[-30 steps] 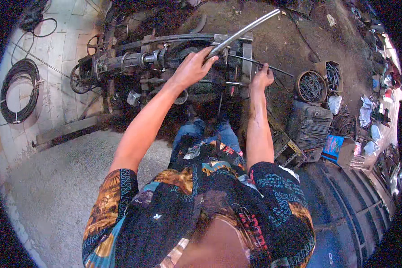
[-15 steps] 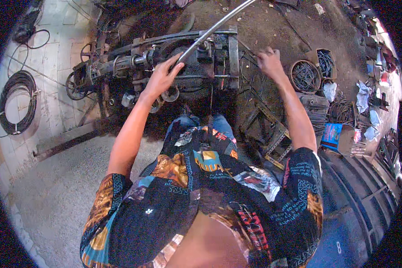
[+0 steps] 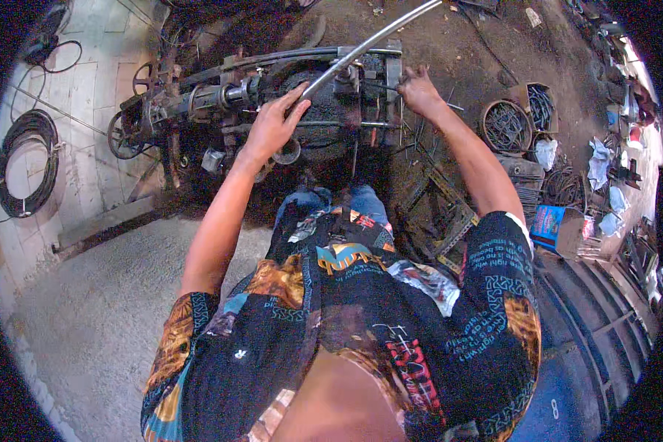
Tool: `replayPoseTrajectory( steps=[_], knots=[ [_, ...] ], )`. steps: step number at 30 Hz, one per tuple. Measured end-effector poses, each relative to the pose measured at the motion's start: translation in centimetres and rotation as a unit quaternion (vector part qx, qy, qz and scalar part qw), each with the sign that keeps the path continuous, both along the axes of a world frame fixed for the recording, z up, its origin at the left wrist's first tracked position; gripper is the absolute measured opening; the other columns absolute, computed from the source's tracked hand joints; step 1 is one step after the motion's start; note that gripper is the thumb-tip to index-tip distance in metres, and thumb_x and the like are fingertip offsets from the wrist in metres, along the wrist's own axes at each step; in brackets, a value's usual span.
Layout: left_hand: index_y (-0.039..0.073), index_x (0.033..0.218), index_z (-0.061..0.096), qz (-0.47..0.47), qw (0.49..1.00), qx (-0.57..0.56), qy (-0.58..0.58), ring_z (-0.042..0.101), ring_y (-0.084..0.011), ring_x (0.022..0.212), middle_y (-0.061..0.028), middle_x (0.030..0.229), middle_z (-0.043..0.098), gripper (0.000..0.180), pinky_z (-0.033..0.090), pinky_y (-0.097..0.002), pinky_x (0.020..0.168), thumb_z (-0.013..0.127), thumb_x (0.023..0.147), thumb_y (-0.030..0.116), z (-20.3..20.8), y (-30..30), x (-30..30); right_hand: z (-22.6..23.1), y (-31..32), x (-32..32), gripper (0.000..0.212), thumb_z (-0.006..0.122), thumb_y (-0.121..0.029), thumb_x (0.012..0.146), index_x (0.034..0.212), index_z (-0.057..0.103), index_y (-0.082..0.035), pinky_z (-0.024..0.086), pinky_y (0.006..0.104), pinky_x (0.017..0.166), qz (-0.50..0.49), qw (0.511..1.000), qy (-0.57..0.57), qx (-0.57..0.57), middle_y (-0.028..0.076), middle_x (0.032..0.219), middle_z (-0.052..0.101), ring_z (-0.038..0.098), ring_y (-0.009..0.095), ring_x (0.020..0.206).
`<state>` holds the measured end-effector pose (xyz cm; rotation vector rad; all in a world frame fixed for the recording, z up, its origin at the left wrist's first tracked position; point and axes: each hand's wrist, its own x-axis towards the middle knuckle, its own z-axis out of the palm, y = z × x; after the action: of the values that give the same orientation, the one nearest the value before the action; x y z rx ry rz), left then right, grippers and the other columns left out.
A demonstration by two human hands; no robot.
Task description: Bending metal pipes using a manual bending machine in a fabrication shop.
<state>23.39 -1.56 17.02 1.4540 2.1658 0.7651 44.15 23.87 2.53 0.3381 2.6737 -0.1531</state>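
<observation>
Left hand is holding the tube, right hand is working at the end of the machine

At 9 to 10 o'clock a black coil (image 3: 6, 177) is lying on the floor. The long machine (image 3: 236, 96) is stretching from 10 o'clock to almost 1 o'clock. At 11 o'clock the left hand (image 3: 275, 124) is closing on the lower end of the silver tube (image 3: 368, 46), with the thumb on one side and the fingers on the other. This tube is slanting over the machine, its far end pointing to 1 o'clock. At 1 o'clock the right hand (image 3: 420, 92) is bending its fingers near a thin dark rod (image 3: 381, 88), just beside the machine's right end; whether they are gripping the rod, I cannot tell. At 2 o'clock a round container (image 3: 483, 127) is holding metal pieces.

In my judgement, the person is steadying the tube and adjusting something at this end with the rod. The next move is probably asking for a firm right grip on the rod, while the left hand is keeping the tube from turning.
</observation>
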Motion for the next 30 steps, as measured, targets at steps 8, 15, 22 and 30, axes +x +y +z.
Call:
replayPoseTrajectory(
  steps=[8,15,22,30],
  knots=[
    [0.005,0.123,0.055,0.007,1.0,-0.006,-0.012,0.055,-0.0337,0.11,-0.018,0.117,0.058,0.043,0.044,-0.0377,0.092,0.055,0.09,0.034,0.1,-0.2,-0.1,-2.6,0.8,-0.3,0.034,0.049,-0.013,0.081,0.113,0.062,-0.013,0.019,0.0618,0.105,0.045,0.997,0.059,0.018,0.011,0.126,0.054,0.035,0.034,0.129],
    [0.007,0.123,0.055,0.011,1.0,0.002,0.018,0.06,-0.0358,0.096,-0.0195,0.105,0.063,0.043,0.048,-0.0397,0.082,0.055,0.09,0.035,-0.4,-0.4,-0.1,-4.4,-2.8,-6.3,0.034,0.049,-0.014,0.084,0.117,0.056,-0.012,0.031,0.051,0.103,0.011,0.978,0.189,0.087,0.012,0.119,0.058,0.036,0.035,0.126],
    [0.01,0.123,0.055,-0.01,0.999,0.032,-0.004,0.062,-0.037,0.086,-0.0221,0.094,0.064,0.043,0.048,-0.0422,0.075,0.054,0.09,0.037,-0.8,1.3,0.6,-15.2,-2.2,-1.2,0.047,0.061,-0.022,0.075,0.122,0.055,-0.019,0.021,0.0579,0.105,-0.271,0.679,0.517,-0.445,0.007,0.132,0.045,0.033,0.029,0.126],
    [0.01,0.123,0.056,0.015,0.999,0.018,0.026,0.062,-0.0376,0.087,-0.0209,0.096,0.064,0.043,0.048,-0.0425,0.076,0.055,0.089,0.037,-0.6,-0.3,-0.2,-4.7,-3.7,-1.4,0.054,0.062,-0.011,0.068,0.121,0.054,-0.015,0.021,0.0629,0.101,-0.128,0.936,0.315,0.087,0.009,0.129,0.046,0.036,0.033,0.121]
  ],
)
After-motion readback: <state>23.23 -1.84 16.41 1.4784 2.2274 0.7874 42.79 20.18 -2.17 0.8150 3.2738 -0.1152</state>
